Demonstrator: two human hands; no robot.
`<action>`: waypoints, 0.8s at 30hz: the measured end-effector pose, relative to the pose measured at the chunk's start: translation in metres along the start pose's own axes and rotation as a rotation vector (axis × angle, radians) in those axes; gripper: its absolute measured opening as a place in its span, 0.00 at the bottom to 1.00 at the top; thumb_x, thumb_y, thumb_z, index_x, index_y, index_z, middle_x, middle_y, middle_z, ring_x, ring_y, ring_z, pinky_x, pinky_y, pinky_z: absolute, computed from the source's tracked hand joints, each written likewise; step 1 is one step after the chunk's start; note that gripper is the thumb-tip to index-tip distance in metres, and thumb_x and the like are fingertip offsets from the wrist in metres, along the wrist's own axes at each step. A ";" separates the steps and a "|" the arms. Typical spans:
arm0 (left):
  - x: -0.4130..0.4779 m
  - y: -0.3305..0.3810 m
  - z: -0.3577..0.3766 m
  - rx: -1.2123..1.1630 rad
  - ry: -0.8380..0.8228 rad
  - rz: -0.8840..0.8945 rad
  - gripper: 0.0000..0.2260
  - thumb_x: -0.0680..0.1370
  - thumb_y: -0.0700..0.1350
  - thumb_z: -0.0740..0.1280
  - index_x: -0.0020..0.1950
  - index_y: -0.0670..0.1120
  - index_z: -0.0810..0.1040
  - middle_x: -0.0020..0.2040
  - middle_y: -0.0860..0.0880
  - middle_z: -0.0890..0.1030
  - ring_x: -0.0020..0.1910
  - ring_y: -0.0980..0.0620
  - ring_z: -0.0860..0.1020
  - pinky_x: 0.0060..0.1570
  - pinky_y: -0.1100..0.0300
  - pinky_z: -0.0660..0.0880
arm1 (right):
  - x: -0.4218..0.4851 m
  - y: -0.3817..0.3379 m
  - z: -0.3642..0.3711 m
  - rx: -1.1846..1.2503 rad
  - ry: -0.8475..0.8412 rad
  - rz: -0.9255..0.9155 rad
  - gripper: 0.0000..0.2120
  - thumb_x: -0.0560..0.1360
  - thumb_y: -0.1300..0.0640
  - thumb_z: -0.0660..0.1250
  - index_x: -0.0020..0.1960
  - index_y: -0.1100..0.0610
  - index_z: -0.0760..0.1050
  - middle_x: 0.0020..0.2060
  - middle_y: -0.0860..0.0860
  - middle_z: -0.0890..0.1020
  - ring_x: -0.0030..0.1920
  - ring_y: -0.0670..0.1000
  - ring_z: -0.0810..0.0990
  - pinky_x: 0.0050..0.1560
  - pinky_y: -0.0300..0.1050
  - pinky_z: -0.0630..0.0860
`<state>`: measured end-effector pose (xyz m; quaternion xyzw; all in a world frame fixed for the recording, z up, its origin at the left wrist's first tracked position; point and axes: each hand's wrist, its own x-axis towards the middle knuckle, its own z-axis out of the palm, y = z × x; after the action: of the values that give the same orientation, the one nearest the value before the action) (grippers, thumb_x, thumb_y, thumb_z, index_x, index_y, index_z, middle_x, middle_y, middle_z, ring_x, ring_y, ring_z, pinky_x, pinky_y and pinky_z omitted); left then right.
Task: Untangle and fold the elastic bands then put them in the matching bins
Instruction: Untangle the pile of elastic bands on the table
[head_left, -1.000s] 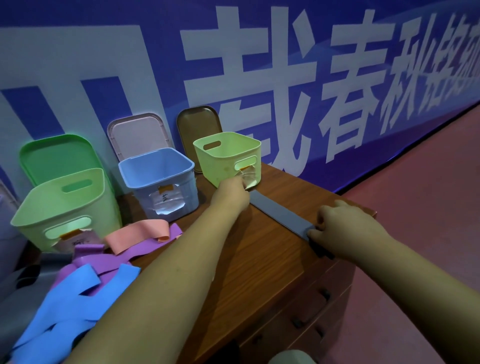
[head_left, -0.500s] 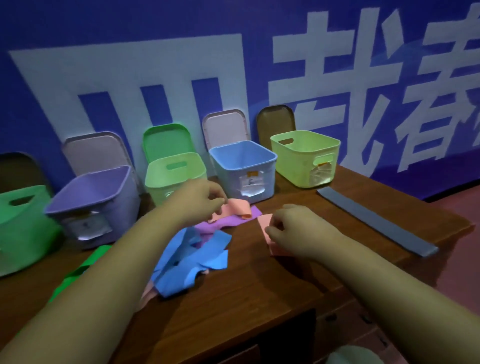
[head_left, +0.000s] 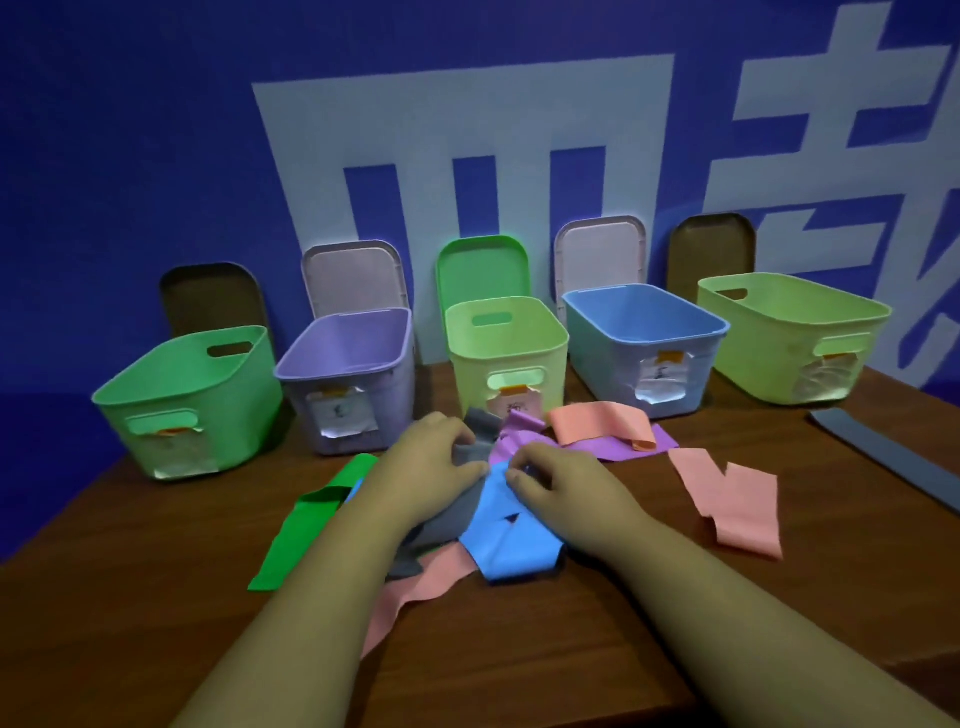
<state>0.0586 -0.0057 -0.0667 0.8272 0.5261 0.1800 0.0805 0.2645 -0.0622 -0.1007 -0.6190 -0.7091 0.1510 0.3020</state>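
head camera looks forward and down, close over the table (head_left: 623, 649), facing the wall.

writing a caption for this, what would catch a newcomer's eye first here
The left hand and right hand both grip a bright tangle of bands mid-table. Behind it five open bins stand in a row: green, purple, pale green, blue, pale green. A blue banner with huge white characters fills the back.

- The flat grey band (head_left: 883, 460) is running off the right edge.
- The paper labels (head_left: 345, 415) are blurring beyond reading.
- The left hand (head_left: 423, 470) is covering part of the crumpled grey band (head_left: 447, 527).
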 end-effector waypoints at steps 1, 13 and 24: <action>0.000 -0.002 0.001 0.008 -0.003 -0.010 0.19 0.77 0.59 0.76 0.60 0.48 0.83 0.56 0.49 0.78 0.57 0.49 0.79 0.59 0.55 0.75 | -0.001 0.002 0.004 -0.016 -0.003 -0.017 0.09 0.81 0.39 0.64 0.53 0.43 0.78 0.45 0.46 0.85 0.46 0.48 0.82 0.47 0.53 0.80; -0.003 -0.002 0.001 0.002 0.183 -0.087 0.10 0.77 0.54 0.72 0.49 0.50 0.89 0.50 0.49 0.75 0.52 0.47 0.75 0.53 0.53 0.76 | 0.000 0.012 0.005 0.186 -0.003 -0.070 0.02 0.80 0.45 0.73 0.52 0.40 0.80 0.36 0.46 0.80 0.37 0.47 0.77 0.36 0.41 0.70; -0.014 0.022 -0.010 -0.529 0.394 0.051 0.09 0.85 0.45 0.68 0.50 0.46 0.87 0.50 0.52 0.80 0.51 0.62 0.78 0.51 0.68 0.71 | -0.012 0.002 -0.005 0.362 -0.030 -0.166 0.10 0.84 0.49 0.69 0.45 0.48 0.83 0.41 0.47 0.85 0.44 0.47 0.82 0.44 0.45 0.77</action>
<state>0.0678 -0.0280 -0.0539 0.7398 0.4458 0.4689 0.1848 0.2697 -0.0746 -0.1015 -0.4918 -0.7233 0.2597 0.4092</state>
